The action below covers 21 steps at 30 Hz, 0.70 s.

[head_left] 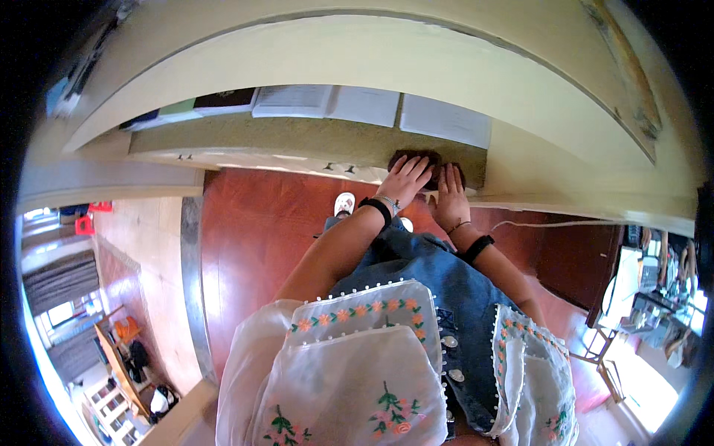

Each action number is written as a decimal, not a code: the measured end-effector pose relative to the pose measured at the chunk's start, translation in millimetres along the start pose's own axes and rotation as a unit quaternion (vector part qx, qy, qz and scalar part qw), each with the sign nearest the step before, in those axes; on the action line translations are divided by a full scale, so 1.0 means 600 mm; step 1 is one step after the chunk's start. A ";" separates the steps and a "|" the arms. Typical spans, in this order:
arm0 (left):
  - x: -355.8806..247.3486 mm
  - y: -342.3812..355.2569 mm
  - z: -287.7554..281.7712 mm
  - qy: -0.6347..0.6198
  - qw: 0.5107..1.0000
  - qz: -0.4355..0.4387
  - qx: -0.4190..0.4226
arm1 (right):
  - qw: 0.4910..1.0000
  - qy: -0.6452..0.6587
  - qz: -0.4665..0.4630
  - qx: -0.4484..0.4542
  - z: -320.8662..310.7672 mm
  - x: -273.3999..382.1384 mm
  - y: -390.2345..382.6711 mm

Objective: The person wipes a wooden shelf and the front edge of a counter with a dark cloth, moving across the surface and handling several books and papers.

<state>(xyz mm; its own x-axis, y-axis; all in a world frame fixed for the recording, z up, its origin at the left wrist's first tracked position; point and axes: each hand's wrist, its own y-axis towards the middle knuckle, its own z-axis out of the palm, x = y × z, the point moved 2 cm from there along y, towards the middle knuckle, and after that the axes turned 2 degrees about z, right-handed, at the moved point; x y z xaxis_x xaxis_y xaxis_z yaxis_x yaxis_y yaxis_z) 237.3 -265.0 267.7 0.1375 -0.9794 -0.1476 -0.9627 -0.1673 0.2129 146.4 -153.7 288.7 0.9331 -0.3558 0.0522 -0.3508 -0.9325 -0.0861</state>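
A dark brown thing (399, 157) lies at the front edge of the shelf (297, 141), and I cannot make out whether it is a cloth or a small book. My left hand (405, 182) rests on it, fingers stretched out flat and slightly apart. Close beside, on the right, my right hand (451, 201) touches the same brown thing with straight fingers laid over it. Most of the thing is covered by both hands. Behind it stand stacks of white papers (442, 121), pushed back on the shelf.
More white papers (292, 100) and several dark and green books (223, 102) fill the shelf to the left. A pale upper board (357, 56) hangs over them. Below lies a red-brown floor (260, 223). A white cable (550, 224) runs along the right, near a dark brown panel (576, 260).
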 end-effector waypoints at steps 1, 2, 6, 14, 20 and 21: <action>0.006 -0.007 0.000 0.002 1.000 -0.009 0.005 | 1.000 0.005 -0.009 0.003 0.015 0.002 0.002; 0.012 -0.013 0.000 0.001 1.000 -0.016 0.006 | 0.999 0.040 -0.003 -0.028 0.024 0.003 0.006; 0.038 -0.030 0.000 0.004 0.999 -0.044 0.020 | 0.993 0.082 -0.033 -0.073 0.037 0.013 0.032; 0.096 -0.066 -0.009 0.009 0.997 -0.070 0.031 | 0.985 0.083 -0.099 -0.115 0.047 0.048 0.087; 0.161 -0.112 -0.022 0.001 0.997 -0.080 0.014 | 0.979 0.093 -0.131 -0.128 0.051 0.115 0.122; 0.174 -0.122 -0.026 0.006 0.997 -0.077 0.000 | 0.978 0.087 -0.136 -0.129 0.046 0.135 0.128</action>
<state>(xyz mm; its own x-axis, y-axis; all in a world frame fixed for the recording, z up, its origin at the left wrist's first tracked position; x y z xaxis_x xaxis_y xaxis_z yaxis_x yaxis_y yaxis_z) 325.6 -357.0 252.0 0.2872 -0.9432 -0.1671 -0.9298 -0.3164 0.1880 197.0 -252.7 259.0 0.9750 -0.0767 0.2084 -0.1206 -0.9709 0.2069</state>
